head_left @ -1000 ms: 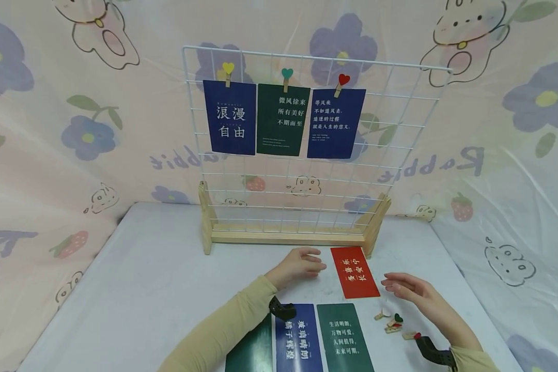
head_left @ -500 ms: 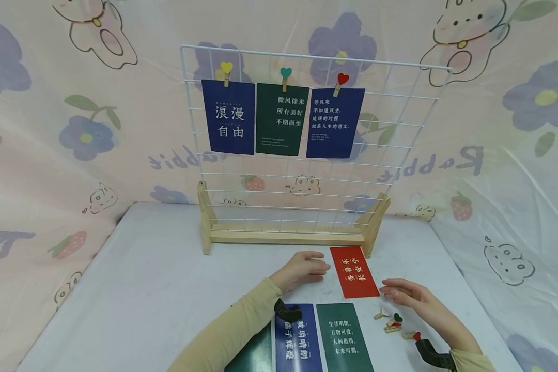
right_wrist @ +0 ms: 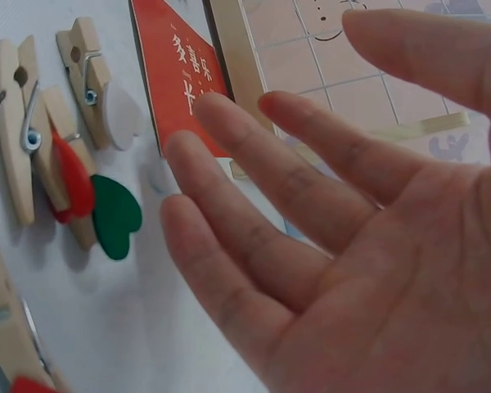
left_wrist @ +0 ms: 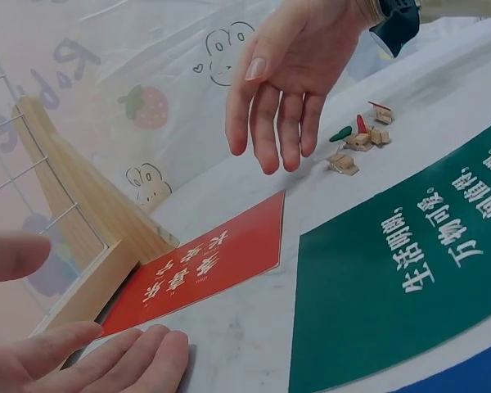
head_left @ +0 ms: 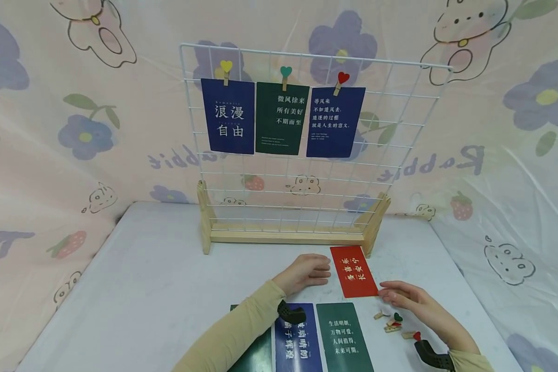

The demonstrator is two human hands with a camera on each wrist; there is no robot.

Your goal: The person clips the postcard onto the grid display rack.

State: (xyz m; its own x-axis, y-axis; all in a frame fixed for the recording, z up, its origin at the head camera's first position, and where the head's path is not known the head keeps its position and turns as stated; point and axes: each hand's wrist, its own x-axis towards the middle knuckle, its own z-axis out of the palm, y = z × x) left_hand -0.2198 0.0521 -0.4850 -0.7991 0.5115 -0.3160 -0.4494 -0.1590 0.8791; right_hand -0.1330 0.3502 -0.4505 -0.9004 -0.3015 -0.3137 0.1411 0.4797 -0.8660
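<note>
A red card (head_left: 355,272) with white Chinese characters lies on the table in front of the rack's right foot. My left hand (head_left: 304,274) is just left of it, fingers extended and holding nothing. On the card's other side is my right hand (head_left: 411,300), with its fingertips close to the lower right corner; the head view cannot settle whether they touch. In the right wrist view that hand's fingers (right_wrist: 262,192) are loosely spread, palm bare. Several small wooden clothespins with heart tops (head_left: 393,325) lie below the right hand, among them green, red and white hearts (right_wrist: 121,115).
A white wire grid rack (head_left: 283,199) on a wooden base (head_left: 288,237) stands behind. Heart clothespins hold two blue cards and a green one (head_left: 281,119) on it. Nearer me lie a green card (head_left: 345,336), a blue card (head_left: 302,354) and another green card (head_left: 256,354), partly under my left sleeve.
My left hand has shifted a little right and nearer me, toward the red card. My right hand has come slightly left and nearer me, close to the card's corner. The cards stay put.
</note>
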